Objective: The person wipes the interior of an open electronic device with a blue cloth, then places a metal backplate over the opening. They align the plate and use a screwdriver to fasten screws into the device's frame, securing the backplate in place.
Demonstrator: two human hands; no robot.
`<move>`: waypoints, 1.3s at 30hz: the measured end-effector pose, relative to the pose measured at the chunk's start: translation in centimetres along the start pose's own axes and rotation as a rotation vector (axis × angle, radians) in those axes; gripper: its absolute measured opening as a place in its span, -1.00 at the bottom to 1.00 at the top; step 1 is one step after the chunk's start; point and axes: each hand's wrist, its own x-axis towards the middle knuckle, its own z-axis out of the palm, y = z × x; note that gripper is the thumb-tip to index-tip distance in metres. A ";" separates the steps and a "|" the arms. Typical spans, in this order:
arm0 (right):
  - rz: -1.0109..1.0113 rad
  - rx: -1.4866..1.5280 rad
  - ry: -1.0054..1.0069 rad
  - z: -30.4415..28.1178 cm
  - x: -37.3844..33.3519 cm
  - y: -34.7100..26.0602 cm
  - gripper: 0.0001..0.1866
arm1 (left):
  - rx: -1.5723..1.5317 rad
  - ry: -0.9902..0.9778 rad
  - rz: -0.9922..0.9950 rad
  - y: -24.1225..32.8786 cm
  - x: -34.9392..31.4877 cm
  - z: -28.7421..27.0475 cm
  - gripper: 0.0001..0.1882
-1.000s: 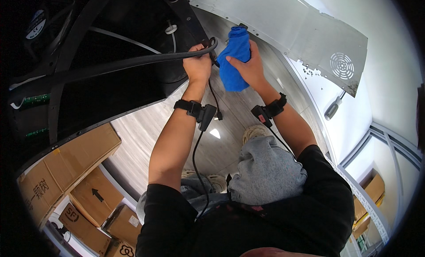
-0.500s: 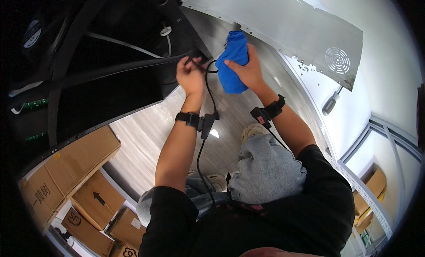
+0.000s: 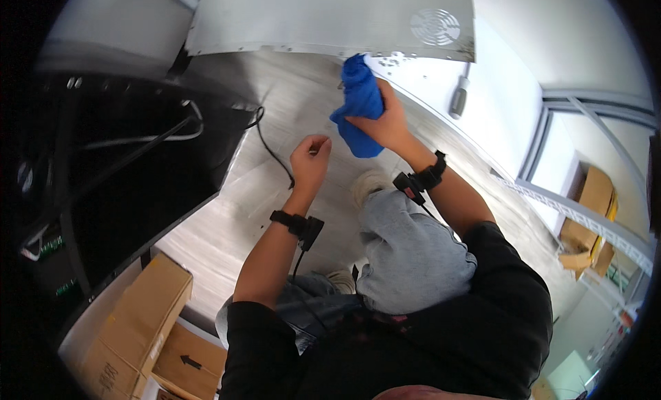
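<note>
My right hand [image 3: 387, 121] is closed around a bunched blue cloth [image 3: 361, 104], thumb across its near side. The top of the cloth is close to the lower edge of a grey metal panel [image 3: 310, 21]. To the left of it, my left hand [image 3: 311, 162] is curled with its fingers pressed together over the floor; whatever they hold, if anything, is hidden. A black cable [image 3: 272, 149] hangs from the corner of a large open black cabinet [image 3: 138, 180] and runs down to my left wrist, apart from my fingers.
A screwdriver with a grey handle [image 3: 458, 100] is on a white surface at the right, below the panel's round vent [image 3: 435, 27]. Cardboard boxes [image 3: 141, 317] stand at the lower left. Metal framing [image 3: 585, 207] and more cardboard [image 3: 593, 200] are at the right.
My left hand has come away from the cabinet's corner and the cable, toward me. The right hand still grips the blue cloth. The view has shifted, with panel and screwdriver now farther left and up.
</note>
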 end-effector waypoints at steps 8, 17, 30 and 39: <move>-0.025 0.259 0.575 -14.8 -3.4 3.2 -0.43 | -0.002 -0.202 0.054 6.2 3.6 12.1 -0.89; 0.141 0.146 0.869 -24.3 -6.4 8.7 -0.42 | 0.074 -0.379 0.355 9.4 5.2 26.7 -0.95; 0.237 0.229 0.904 -27.4 -9.8 13.5 -0.41 | 0.707 -0.448 0.930 8.1 6.2 34.4 -0.94; 0.049 0.080 0.957 -27.5 -6.8 6.7 -0.40 | 0.361 -0.352 0.883 9.1 6.4 29.7 -0.88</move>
